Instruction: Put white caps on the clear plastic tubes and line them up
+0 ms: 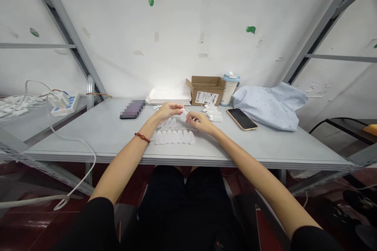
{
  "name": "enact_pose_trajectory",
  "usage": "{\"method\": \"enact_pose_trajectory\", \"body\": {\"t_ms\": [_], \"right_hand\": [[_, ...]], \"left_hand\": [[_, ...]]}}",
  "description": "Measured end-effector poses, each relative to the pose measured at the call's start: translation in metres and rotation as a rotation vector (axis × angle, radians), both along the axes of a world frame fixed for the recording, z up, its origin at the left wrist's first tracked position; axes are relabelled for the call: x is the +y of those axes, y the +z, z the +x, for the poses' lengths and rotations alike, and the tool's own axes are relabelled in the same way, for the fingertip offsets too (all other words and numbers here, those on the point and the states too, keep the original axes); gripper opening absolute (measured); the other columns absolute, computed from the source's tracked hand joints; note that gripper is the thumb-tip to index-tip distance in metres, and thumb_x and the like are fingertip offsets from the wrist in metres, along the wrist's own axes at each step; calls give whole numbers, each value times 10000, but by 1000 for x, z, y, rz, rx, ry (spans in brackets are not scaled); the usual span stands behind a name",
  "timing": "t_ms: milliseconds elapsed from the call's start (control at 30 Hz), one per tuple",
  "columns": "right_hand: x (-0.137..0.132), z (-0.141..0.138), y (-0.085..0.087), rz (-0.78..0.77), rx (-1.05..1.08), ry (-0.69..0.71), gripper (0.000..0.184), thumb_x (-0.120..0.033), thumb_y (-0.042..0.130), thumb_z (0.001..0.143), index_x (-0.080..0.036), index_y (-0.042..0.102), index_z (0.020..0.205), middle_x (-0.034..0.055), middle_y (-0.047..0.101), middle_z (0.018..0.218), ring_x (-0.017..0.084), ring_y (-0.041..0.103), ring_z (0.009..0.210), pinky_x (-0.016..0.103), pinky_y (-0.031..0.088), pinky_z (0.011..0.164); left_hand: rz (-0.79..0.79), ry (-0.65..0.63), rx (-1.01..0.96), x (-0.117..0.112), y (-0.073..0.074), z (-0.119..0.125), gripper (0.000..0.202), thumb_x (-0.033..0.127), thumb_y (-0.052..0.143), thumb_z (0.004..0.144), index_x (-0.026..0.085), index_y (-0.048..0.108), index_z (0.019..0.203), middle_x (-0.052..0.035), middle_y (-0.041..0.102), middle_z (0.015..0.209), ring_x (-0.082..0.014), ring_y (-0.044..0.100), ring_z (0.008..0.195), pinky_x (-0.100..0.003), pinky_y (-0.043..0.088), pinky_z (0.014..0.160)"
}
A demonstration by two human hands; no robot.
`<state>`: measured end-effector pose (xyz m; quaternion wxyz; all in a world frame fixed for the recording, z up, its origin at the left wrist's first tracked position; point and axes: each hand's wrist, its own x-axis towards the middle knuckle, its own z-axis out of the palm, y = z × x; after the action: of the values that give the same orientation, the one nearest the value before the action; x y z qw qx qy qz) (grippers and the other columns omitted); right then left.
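Note:
My left hand (168,112) is raised above the grey table, with its fingertips pinched on a small white piece (184,110). My right hand (200,122) faces it from the right, fingers curled and thumb against the fingertips; whatever it may grip is too small to tell. Below both hands lies a row of translucent white rounded tabs (174,137), side by side with a thin strip along their upper ends. More tabs (168,122) of this kind rest behind the row, partly covered by my left hand. Right of my right hand are several white pieces with thin wires (215,116).
At the back stand a stack of white trays (169,96), an open cardboard box (207,90) and a lidded cup (229,89). One phone (242,119) and a blue cloth (269,105) lie right; another phone (132,110) lies left. A power strip (65,104) trails a white cable.

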<state>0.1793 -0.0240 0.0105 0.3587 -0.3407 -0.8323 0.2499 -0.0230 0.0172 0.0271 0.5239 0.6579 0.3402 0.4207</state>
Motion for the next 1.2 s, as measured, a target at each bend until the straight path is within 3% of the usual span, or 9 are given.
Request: {"method": "enact_pose_trajectory", "body": {"t_ms": [400,600,800,1000,1200], "right_hand": [[7,2,-1,-223,258,3,96,-267,445,768,-199,481,825,-2,617,727,134,492,673,269,379,665],[5,1,3,-407,379,-29,169,-301,482,744,-219,421,879,-33,606,679,118,464,601,264,374,616],[4,1,4,-586,507,30,256,-370,515,759,-227,383,926,-56,575,639,101,467,549,265,373,610],[4,2,5,-611,544,76,307,-429,553,766,-228,376,917,-54,574,644,94,471,546,259,364,610],[4,2,4,-603,531,88,311,-453,561,779,-226,378,888,-61,547,617,90,462,534,249,359,599]], "left_hand": [[37,-12,42,1,-1,-1,347,369,828,564,141,715,800,-71,684,892,-165,592,817,-348,452,833],[62,-5,56,0,0,0,339,363,827,563,148,715,800,-75,691,888,-183,603,851,-348,448,840],[50,22,43,-1,1,1,380,362,839,538,146,714,824,-85,691,929,-196,604,877,-354,455,847],[-14,-32,-36,-8,5,5,353,421,806,615,126,716,788,-77,682,851,-149,596,775,-335,465,827],[-142,-23,149,-13,9,4,444,539,729,680,101,691,741,-112,677,771,-152,587,676,-326,482,676]]}}
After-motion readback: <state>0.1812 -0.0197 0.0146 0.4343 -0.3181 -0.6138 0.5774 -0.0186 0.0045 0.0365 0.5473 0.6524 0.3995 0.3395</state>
